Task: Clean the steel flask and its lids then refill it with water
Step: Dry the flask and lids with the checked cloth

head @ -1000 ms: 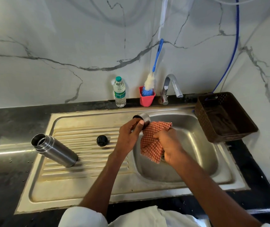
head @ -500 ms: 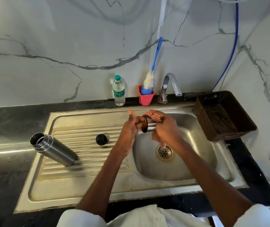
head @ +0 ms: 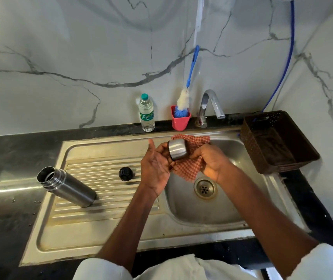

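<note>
Change: a second ago the cloth hung open between the hands with the cup held at its top edge; now the cup lies on its side between both hands, its closed steel bottom turned toward the camera, the cloth bunched behind and under it. My reading: the wipe has moved on to the cup's outer wall, so this lid is nearly done
Sink [head: 101, 235]: steel, with a ribbed drainboard on the left and a bowl on the right; the hands work over the bowl's back-left corner
Basket [head: 278, 142]: brown, at the sink's right edge
Flask [head: 66, 186]: lies on its side at the drainboard's left edge, mouth open and facing back-left; brushed steel, threaded neck, untouched and not refilled
Bottle [head: 146, 113]: clear water bottle at the sink's back edge, likely the refill source
Brush [head: 183, 98]: stands in a red holder beside the tap [head: 210, 106]
Left hand [head: 155, 164]: palm up, fingers curled round the cup's rim end, thumb raised
Right hand [head: 212, 160]: clenched on the cloth [head: 187, 166], pressing it to the cup
Cup [head: 177, 149]: steel lid, dull shine, no visible dirt
Stopper [head: 125, 174]: black inner lid, mid-drainboard; whether it is clean I cannot tell
</note>
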